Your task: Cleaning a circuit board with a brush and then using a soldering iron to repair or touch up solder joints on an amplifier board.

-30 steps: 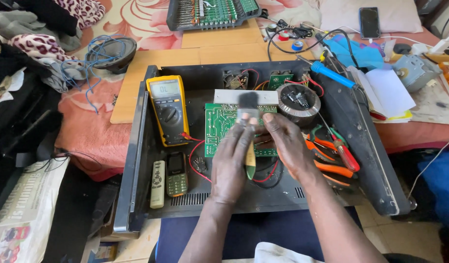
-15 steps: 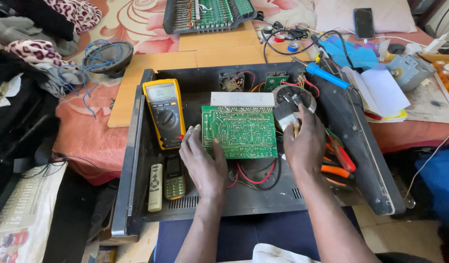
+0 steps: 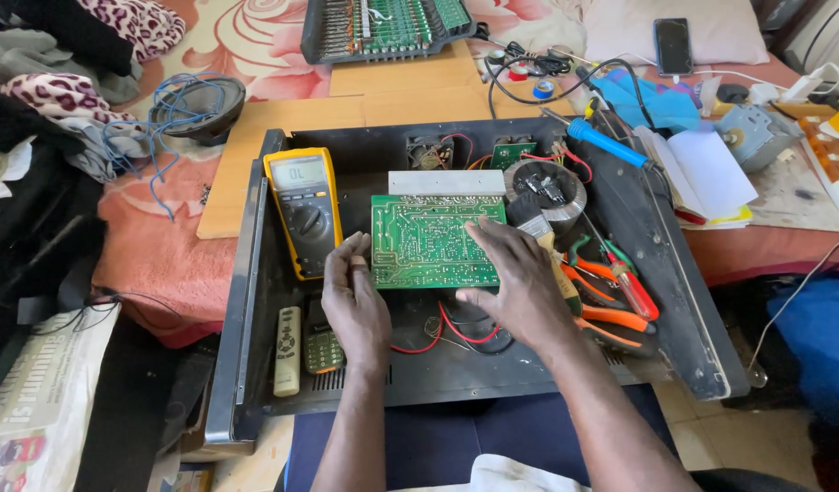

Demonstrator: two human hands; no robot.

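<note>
Head view: the left hand (image 3: 354, 305) and right hand (image 3: 520, 282), fingers spread, press the edges of a green printed circuit board (image 3: 427, 240) between them inside the black metal chassis (image 3: 255, 301). It could slip and strain the red wires (image 3: 456, 330) (beneath the right palm). A yellow multimeter (image 3: 303, 210) also lies inside, beyond the left hand.

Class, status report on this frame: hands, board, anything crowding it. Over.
Left hand at circuit board's left edge. Right hand flat on its right side. Paintbrush and multimeter close beside.
</note>
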